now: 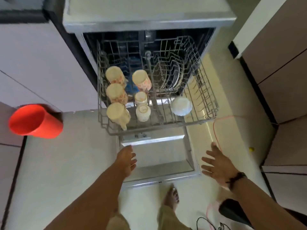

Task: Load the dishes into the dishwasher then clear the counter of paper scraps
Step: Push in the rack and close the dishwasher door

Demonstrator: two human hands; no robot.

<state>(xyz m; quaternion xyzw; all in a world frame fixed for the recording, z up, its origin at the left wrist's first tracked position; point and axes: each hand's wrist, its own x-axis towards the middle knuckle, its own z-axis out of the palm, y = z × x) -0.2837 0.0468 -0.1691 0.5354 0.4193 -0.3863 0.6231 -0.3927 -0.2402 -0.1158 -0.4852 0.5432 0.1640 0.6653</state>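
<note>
The dishwasher [149, 22] stands open with its door [157, 156] folded down and the upper wire rack [206, 97] pulled out. Several cream mugs [117, 112] sit upside down on the rack's left side, with small cups [143, 112] beside them and a white bowl [181, 106] on the right. Dark plates [172, 77] stand in the rack below. My left hand [127, 159] hovers over the door's left edge, fingers loosely apart, holding nothing. Beyond the door's right edge my right hand [216, 165] is spread wide and empty. No paper scraps are visible.
An orange bucket [33, 122] sits at the left by the cabinets [33, 55]. A pink cord [216, 130] runs across the pale floor on the right. My feet [172, 196] stand just before the door. More cabinets [282, 80] line the right side, and black cables [211, 224] lie at the bottom.
</note>
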